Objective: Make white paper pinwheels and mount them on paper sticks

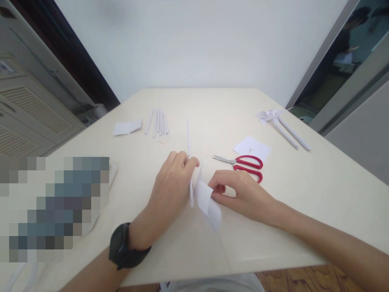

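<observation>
My left hand (170,186) pinches a thin white paper stick (187,138) that runs away from me across the cream table (212,109). Against it I hold a folded white paper piece (208,200), which my right hand (243,194) grips by its right edge. Both hands rest low over the table's near middle. A black watch (124,247) is on my left wrist.
Red-handled scissors (246,164) lie just beyond my right hand, next to a white paper sheet (253,147). Several rolled paper sticks (158,121) and a paper scrap (127,127) lie at the far left. A paper pinwheel on sticks (281,125) lies at the far right.
</observation>
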Demonstrator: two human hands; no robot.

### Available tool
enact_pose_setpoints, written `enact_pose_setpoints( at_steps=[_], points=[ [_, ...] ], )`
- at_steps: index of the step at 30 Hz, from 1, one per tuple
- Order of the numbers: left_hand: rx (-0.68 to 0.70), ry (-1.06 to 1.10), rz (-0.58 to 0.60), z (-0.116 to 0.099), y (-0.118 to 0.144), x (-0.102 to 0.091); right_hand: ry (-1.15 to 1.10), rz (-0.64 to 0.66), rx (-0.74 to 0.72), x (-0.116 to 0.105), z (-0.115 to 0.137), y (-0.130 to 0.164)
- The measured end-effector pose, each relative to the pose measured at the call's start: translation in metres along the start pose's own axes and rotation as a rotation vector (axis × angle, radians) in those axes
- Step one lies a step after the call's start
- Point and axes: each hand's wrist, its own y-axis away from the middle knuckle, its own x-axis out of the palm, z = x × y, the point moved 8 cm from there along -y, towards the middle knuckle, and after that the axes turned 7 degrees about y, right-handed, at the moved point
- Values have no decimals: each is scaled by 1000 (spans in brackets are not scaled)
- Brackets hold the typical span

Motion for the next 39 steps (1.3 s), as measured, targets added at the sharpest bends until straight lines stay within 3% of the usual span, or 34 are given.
enact_pose_setpoints(
  at_steps=[7, 17, 25, 39],
  points=[
    [-20, -29, 70, -3, -1, 1, -42, -6, 22, 1, -2, -1],
    [-16, 0, 30, -1, -1, -2, -158, -8, 51, -4, -4, -1],
    [-17, -68, 108, -3, -2, 1, -139, -20, 39, -7, -3, -1],
    [15, -176, 90, -6, -1, 4, -112, -25, 37, -9, -2, -1]
  ],
)
